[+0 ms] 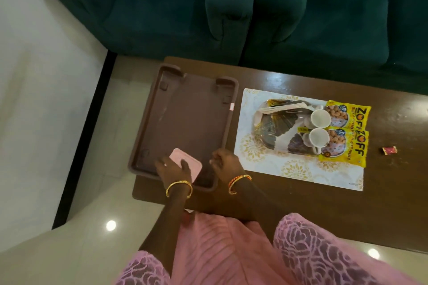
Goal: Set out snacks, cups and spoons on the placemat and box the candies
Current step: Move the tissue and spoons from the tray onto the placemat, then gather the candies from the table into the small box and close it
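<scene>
A small pink box (190, 161) lies in the near corner of a brown tray (185, 111) at the table's left end. My left hand (172, 169) grips the box from its near left side, thumb on the lid. My right hand (225, 164) hovers by the tray's right rim with its fingers curled; what they hold, if anything, is hidden. On the white placemat (296, 169) stand a patterned plate (278, 122), two white cups (320, 118) (319, 137) and two yellow snack packets (352, 113) (347, 148). A red candy (389, 150) lies on the table to the right.
The dark wooden table (324, 215) runs from left to right, with a green sofa (231, 7) close behind it. The pale tiled floor (58, 122) lies to the left. My pink dress (254, 257) fills the near edge.
</scene>
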The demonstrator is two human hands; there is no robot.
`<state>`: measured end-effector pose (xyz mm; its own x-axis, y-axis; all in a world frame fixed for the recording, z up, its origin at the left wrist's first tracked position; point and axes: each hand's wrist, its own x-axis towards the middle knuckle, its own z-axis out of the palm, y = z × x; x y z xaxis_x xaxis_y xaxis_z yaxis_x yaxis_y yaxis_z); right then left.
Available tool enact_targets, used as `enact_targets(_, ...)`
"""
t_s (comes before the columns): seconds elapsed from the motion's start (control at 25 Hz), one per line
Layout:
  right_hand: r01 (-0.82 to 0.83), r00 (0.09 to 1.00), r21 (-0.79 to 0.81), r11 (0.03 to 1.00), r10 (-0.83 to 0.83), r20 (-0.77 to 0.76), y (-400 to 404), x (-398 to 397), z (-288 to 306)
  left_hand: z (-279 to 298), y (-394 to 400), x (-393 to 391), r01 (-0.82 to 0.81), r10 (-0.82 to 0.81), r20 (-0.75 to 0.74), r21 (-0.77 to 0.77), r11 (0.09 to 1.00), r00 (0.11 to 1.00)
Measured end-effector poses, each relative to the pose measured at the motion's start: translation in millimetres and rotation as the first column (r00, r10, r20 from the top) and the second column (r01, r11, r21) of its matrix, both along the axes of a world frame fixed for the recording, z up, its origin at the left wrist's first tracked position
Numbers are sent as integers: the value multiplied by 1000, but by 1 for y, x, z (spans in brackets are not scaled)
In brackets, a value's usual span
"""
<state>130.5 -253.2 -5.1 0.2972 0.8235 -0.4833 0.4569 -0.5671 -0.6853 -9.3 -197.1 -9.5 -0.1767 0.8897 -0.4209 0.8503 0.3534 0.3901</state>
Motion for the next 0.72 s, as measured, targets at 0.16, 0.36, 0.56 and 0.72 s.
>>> enact_targets(0.16, -124, 992, -187, 975, 121, -25, 17, -38, -24, -17, 22, -38, -56, 72, 72, -201, 978, 995)
enact_targets(0.36, 123, 992, -228, 966, -128, -6, 19, -56, -29, -20, 29, -47, -83, 109, 111, -218, 972, 988)
enact_targets(0.56, 244, 970, -117, 963, -242, 33, 11, -34, -3, -3, 33, -26, -148, 218, 290, -244, 958, 932)
enact_targets(0.72, 492, 867, -100, 865, -497, -33, -25, 9, 26, 24, 30, 17, -127, 602, 574, -657, 743, 554)
